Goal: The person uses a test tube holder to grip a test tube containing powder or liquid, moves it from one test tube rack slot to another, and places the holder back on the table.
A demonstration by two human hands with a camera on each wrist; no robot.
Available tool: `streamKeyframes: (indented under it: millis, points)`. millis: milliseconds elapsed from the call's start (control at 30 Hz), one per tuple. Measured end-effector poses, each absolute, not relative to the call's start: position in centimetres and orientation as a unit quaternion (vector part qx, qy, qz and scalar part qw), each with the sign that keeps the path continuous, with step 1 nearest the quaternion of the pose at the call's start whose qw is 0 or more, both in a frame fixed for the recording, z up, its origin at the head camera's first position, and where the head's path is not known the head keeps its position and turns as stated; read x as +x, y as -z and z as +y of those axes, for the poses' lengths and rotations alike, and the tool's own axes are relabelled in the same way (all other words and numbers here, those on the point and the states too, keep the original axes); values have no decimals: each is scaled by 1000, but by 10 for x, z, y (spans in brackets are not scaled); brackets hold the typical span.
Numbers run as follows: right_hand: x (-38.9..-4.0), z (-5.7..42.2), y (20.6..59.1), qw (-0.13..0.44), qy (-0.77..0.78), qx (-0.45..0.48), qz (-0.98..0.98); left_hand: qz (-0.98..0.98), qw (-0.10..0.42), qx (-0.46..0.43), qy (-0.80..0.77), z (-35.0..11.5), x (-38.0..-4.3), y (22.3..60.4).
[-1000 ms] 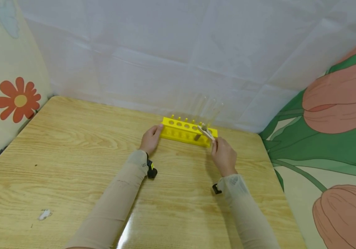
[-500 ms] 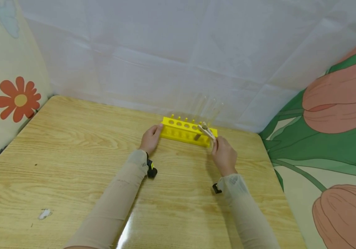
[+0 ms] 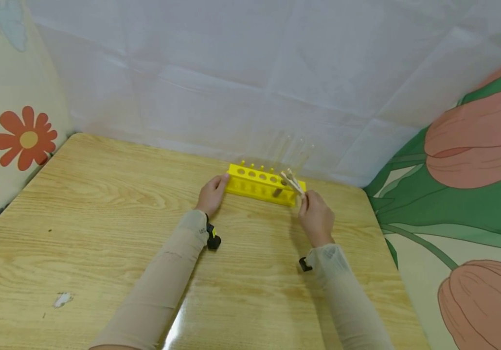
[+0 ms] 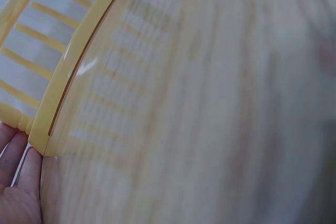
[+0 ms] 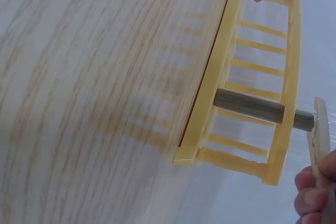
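1. At the far side of the tabletop [image 3: 115, 194] stands the yellow test tube rack [image 3: 252, 189], upright, near the white backdrop [image 3: 198, 82].
2. The left hand [image 3: 212, 194] touches the left end of this rack, apparently to keep it steady.
3. The right hand [image 3: 317, 218] pinches the handle of the wooden test tube clamp [image 5: 321, 135], whose front part is at the upper portion of the dark-filled test tube [image 5: 249, 106].
4. What seems done: this tube passes through a hole near the right end, and its bottom reaches the rack's base.
5. What seems left: the clamp is not yet away from the tube; whether its grip is loosened, I cannot tell.
6. Clear test tubes [image 3: 283, 147] stand faintly along the back.
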State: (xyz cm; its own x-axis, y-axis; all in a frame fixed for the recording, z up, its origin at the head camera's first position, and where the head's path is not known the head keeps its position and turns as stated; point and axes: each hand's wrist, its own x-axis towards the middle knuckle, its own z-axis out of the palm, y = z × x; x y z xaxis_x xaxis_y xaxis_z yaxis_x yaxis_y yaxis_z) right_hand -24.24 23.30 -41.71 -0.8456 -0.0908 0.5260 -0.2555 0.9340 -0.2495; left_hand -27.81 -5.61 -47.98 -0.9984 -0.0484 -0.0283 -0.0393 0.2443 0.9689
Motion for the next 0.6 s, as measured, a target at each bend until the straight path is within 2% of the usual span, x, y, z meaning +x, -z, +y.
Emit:
streamKeyframes:
  millis: [600]
  points:
    - [-242,231,408,312,-167,103,-930,-785,-1,26,619,-57,-278,481]
